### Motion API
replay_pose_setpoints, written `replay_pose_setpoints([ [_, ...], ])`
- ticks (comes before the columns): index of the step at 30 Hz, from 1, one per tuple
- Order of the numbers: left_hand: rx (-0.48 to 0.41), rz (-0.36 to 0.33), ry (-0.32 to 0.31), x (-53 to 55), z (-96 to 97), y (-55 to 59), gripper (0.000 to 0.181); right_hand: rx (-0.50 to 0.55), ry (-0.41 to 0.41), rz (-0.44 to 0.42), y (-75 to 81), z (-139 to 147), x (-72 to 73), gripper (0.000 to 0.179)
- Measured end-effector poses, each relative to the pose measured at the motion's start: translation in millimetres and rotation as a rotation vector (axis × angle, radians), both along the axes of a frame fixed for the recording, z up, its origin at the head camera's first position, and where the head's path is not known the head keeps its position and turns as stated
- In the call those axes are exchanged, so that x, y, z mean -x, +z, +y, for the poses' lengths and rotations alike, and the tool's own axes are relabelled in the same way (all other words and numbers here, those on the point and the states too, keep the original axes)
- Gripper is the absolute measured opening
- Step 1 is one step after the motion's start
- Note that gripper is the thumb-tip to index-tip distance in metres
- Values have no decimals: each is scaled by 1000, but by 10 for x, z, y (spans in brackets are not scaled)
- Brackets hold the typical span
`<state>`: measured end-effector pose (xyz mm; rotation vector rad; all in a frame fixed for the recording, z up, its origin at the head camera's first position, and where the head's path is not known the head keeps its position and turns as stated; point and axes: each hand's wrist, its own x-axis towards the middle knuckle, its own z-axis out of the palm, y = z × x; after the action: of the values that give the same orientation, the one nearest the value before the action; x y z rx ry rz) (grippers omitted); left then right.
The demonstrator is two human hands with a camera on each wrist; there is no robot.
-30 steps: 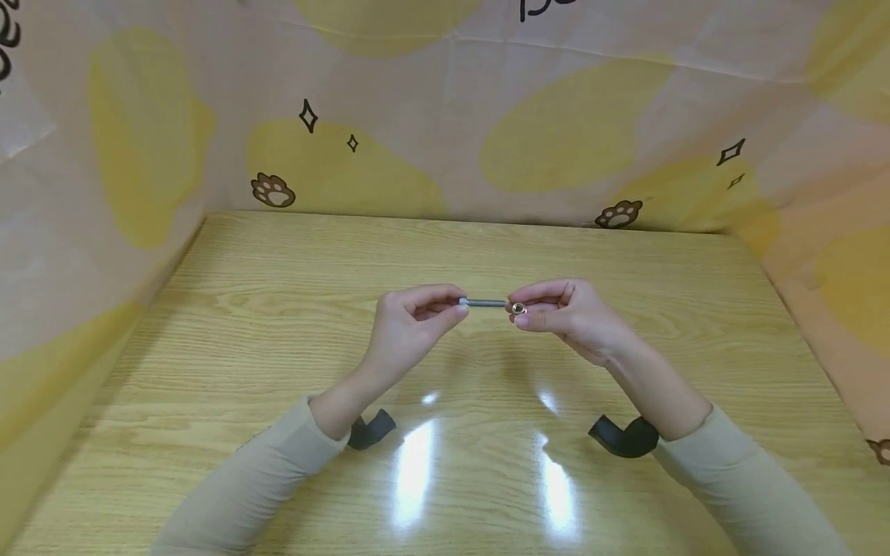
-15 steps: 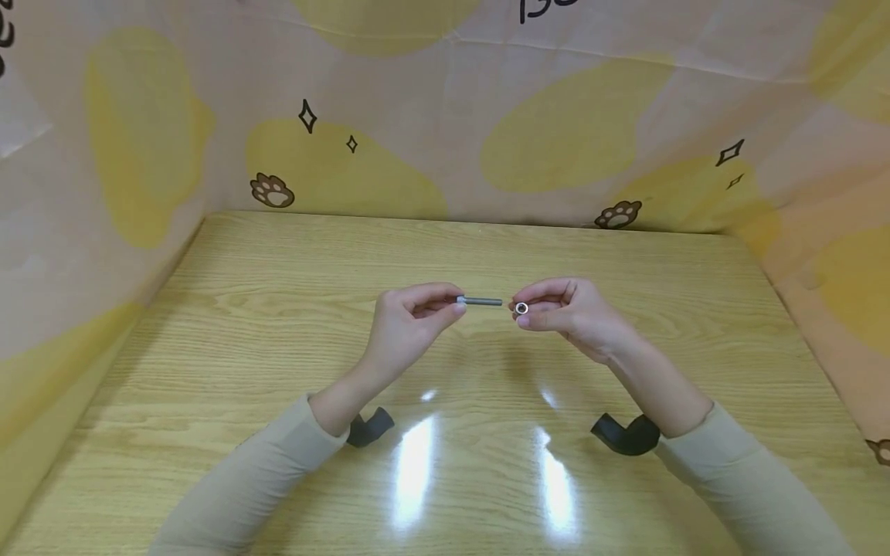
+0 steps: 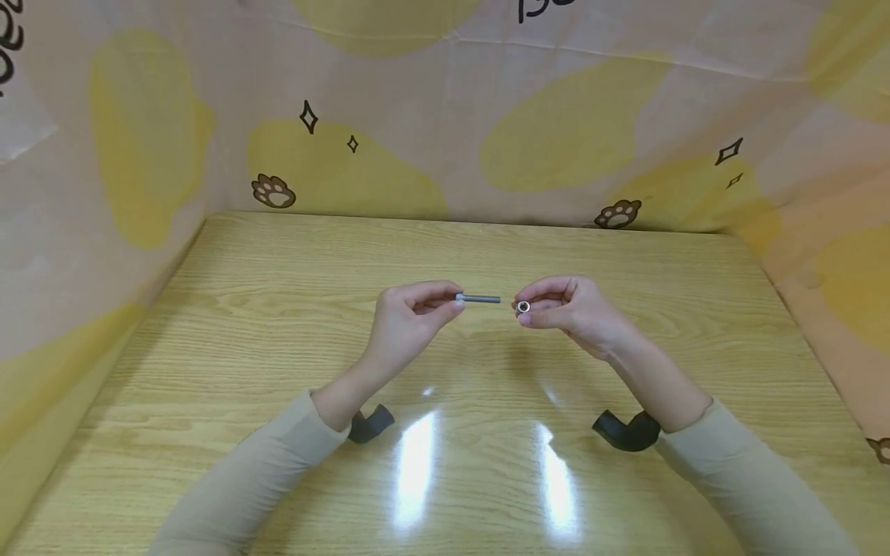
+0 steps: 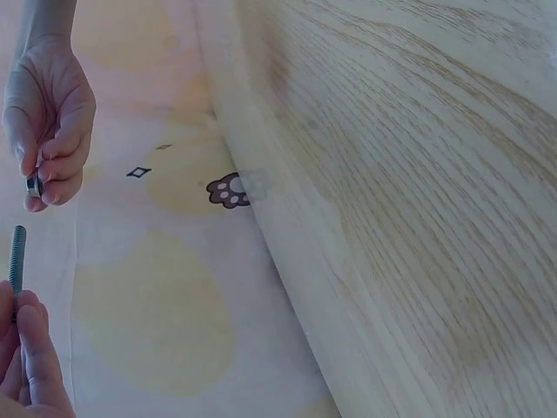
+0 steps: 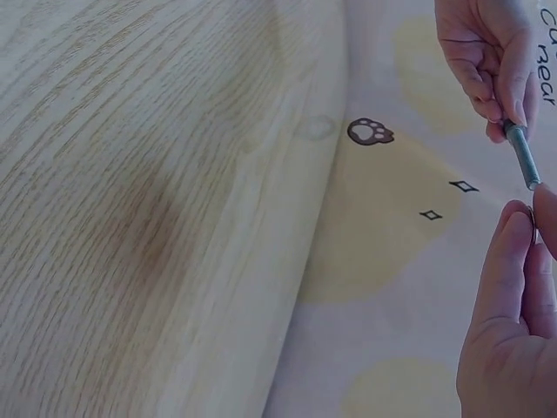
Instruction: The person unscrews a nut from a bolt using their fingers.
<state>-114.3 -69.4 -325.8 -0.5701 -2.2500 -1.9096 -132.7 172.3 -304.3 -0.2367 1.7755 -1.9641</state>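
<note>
My left hand [image 3: 410, 318] pinches a silver bolt [image 3: 481, 299] by its head, and the threaded shank points right. Facing it, my right hand [image 3: 573, 315] holds a small metal nut [image 3: 523, 307] between thumb and fingers, its hole showing in the head view. A short gap separates the bolt's tip from the nut. The left wrist view has the threaded bolt [image 4: 16, 259] below the nut [image 4: 34, 185]. In the right wrist view the bolt [image 5: 523, 158] slants down toward the nut [image 5: 533, 225], which appears edge-on and partly hidden by the fingers.
Both hands are raised over a wood-grain table [image 3: 313, 255] with bright light reflections near its front. A patterned cloth [image 3: 459, 139] with paw prints walls it at the back and sides. Black curved pieces [image 3: 627, 431] show at both wrists.
The bolt and nut have come apart: a second ago the shank's tip met the nut. The left hand has shifted slightly left with the bolt, the right hand slightly right with the nut.
</note>
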Motion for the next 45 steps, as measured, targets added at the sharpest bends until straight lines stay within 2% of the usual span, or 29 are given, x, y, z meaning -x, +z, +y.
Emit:
replay_pose_setpoints([
  [22,30,-37,9,83,-14,-72,16,-27,5,36,-94,65,57,27],
  [28,39,-51,6,120,-7,-95,16,-35,-5,30,-117,91,76,18],
  [38,62,-86,13,168,-3,-105,17,-74,-18,23,-151,118,117,20],
  [45,83,-84,10,203,-11,-125,15,-80,-24,11,-174,135,147,19],
])
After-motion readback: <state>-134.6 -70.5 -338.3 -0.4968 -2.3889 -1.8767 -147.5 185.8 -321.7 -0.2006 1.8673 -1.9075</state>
